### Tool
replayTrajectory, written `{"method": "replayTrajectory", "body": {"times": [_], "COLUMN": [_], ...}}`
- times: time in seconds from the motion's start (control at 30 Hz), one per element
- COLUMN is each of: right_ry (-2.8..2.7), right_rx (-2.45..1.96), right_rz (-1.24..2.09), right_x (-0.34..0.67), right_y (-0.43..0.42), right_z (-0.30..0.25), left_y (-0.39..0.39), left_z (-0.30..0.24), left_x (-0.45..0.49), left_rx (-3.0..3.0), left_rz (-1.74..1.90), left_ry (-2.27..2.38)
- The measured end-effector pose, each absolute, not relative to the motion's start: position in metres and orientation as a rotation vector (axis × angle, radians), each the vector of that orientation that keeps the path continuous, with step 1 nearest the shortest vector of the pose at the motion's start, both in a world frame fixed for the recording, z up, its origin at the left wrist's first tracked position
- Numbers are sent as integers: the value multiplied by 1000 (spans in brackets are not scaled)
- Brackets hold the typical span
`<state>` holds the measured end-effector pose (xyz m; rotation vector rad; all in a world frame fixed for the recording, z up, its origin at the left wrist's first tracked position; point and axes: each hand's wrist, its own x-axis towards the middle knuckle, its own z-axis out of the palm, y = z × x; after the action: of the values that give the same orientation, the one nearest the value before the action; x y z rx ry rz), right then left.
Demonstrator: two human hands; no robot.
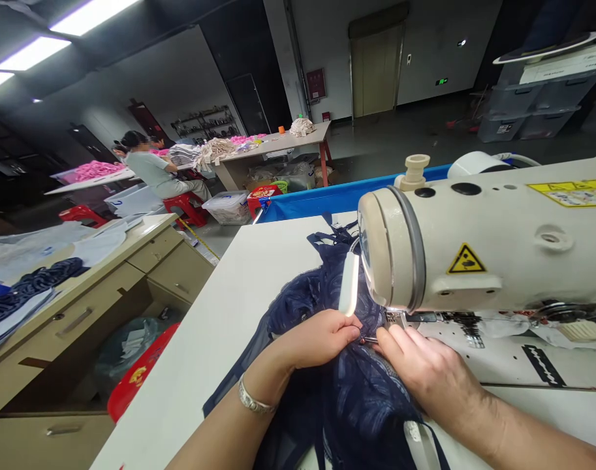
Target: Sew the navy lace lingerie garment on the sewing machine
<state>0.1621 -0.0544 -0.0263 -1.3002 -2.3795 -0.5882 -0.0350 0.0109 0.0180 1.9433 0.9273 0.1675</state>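
Observation:
A navy lace garment (pixel 371 398) with thin straps lies bunched on the white sewing table (pixel 180 365), partly beside the head of a sewing machine (pixel 474 241). My left hand (pixel 317 336), with a silver bracelet at the wrist, is closed in a pinch on the garment's fabric. Close against it, just below the machine's head, my right hand (pixel 425 365) is closed around a thin metal tool (pixel 369 339). Only a short length of that tool shows between the hands, so its kind is unclear. A white lamp (pixel 349 284) hangs directly above my left fingers.
A razor blade (pixel 543 365) lies on the machine bed at the right. Left of the table stands a drawer desk (pixel 92 307) with cloth and papers; a red stool (pixel 141 372) is beside it. Farther back, a seated person (pixel 151 170) works at a table heaped with fabric.

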Motion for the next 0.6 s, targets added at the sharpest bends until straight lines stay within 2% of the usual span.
{"method": "replayTrajectory", "body": {"times": [0.1,0.4,0.5,0.6], "right_ry": [-2373,-2381,-2392,-2390], "right_rx": [-1316,-1246,-1237,-1242], "right_rz": [-679,-648,-568,-329], "right_x": [160,162,163,165], "right_y": [-55,-50,-50,-49], "right_z": [-27,-26,-25,-21], "left_y": [11,12,13,13], "left_z": [17,8,6,6], "left_x": [-35,-37,-37,-37], "left_rx": [1940,1859,1829,1775], "left_rz": [164,191,210,245], "left_ry": [943,992,957,924]}}
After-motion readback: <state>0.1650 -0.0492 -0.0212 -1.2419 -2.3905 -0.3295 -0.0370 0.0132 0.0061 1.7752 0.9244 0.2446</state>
